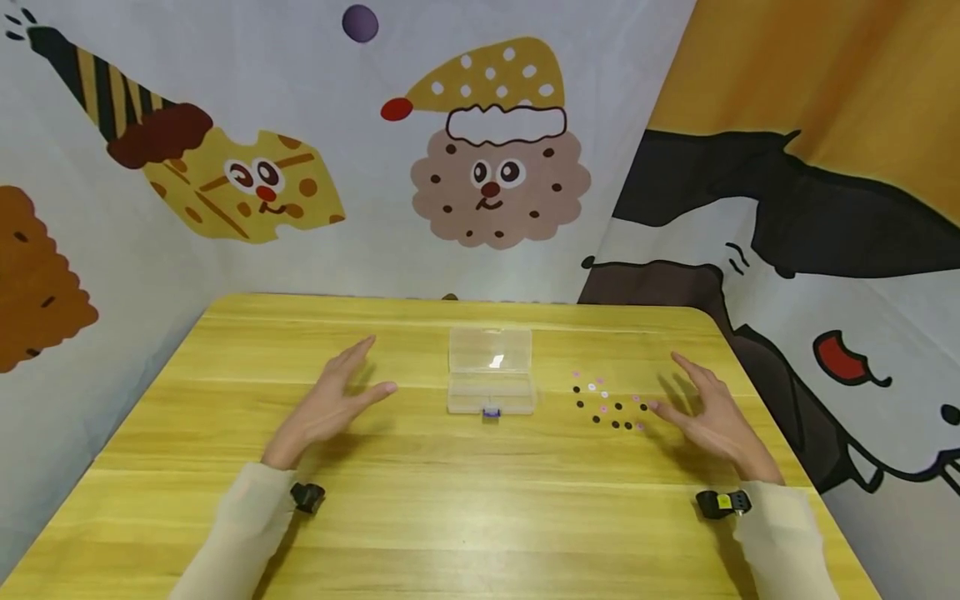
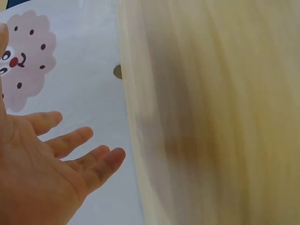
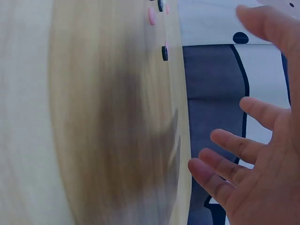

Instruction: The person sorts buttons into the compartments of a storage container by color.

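A clear plastic box [image 1: 491, 383] with a blue latch [image 1: 491, 413] stands at the middle of the table, its lid raised and leaning back. To its right lie several small round discs, among them a black disc [image 1: 596, 419], a white disc [image 1: 604, 394] and a pink disc [image 1: 576, 374]. My left hand [image 1: 326, 408] hovers left of the box, fingers spread and holding nothing. Beyond the discs on the right, my right hand [image 1: 712, 417] also hovers with spread fingers and nothing in it. In the right wrist view, a black disc [image 3: 165, 53] lies near the table's far edge.
The wooden table [image 1: 480, 517] carries the box and discs. Behind it hangs a printed cloth [image 1: 300, 58] with cartoon figures. A dark band [image 1: 307, 497] is on the left wrist, and another dark band [image 1: 723, 503] on the right.
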{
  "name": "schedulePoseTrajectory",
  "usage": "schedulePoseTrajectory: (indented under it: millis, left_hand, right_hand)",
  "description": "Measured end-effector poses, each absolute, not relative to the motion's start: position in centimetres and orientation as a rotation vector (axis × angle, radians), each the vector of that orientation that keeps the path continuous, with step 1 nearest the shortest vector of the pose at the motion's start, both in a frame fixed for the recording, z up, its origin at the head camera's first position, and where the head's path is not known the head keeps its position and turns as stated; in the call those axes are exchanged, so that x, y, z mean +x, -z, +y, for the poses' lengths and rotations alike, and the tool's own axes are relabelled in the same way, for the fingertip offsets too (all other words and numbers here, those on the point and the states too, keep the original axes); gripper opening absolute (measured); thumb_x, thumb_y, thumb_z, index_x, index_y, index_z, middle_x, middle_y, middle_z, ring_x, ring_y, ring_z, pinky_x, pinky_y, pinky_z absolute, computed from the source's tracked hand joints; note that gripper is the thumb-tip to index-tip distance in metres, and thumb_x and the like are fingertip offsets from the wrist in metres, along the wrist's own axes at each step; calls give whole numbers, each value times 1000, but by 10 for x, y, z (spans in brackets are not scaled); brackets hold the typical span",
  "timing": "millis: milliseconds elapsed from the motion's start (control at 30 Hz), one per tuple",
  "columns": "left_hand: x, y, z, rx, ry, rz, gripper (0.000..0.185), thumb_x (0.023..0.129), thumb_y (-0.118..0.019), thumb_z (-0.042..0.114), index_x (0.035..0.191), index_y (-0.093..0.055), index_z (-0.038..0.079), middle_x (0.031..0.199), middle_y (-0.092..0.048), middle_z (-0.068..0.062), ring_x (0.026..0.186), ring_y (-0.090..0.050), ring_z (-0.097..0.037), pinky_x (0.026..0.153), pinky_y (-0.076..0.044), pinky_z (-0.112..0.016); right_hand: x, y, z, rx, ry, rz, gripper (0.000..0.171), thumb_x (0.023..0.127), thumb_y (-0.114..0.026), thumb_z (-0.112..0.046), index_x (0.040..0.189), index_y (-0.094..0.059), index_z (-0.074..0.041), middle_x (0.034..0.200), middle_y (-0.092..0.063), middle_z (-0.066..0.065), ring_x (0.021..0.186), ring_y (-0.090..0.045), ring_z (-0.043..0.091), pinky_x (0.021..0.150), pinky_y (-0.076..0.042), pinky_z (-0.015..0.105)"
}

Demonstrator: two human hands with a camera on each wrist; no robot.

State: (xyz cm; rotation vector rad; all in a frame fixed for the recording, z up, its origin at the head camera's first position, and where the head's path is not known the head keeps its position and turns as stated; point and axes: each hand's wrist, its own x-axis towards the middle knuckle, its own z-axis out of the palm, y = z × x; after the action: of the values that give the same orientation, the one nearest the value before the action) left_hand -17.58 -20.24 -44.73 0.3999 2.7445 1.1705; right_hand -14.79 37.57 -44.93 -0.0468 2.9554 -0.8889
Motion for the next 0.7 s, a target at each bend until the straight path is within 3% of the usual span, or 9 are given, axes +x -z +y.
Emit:
schedulePoseTrajectory:
  millis: [100,367,500,700]
  left_hand:
    - [-176,450,-197,406,-1244,2701,85,100,-57,59,166,-9,32,173,-13,-9,158,-12,-44,119,-22,-73]
    - [-176,452,-183,384,-1445,2560,82,98,-63,55,164,-18,36,171,-21,-9,151,-33,-43,114,-39,-65]
    - [-177,452,-175,369,-1501,2500,85,95,-68,54,163,-21,36,170,-24,-8,151,-33,-41,115,-38,-63]
    - [-181,452,-162,357,-1530,2437,89,89,-76,54,161,-28,34,166,-33,-6,150,-38,-36,117,-38,-59]
  right_hand:
    - [-146,451,376,-55,938,2937,98,93,-68,-58,167,-13,-26,164,-25,29,142,-31,58,103,-33,78]
    - [-149,461,375,-108,1008,2922,91,94,-73,-49,164,-25,-14,150,-46,25,124,-53,42,102,-48,62]
    - [-150,464,374,-119,990,2929,86,94,-73,-46,161,-32,-12,139,-54,20,114,-58,34,94,-53,53]
    - [-153,468,374,-133,958,2926,76,94,-74,-41,156,-41,-10,122,-62,13,98,-59,21,78,-50,26]
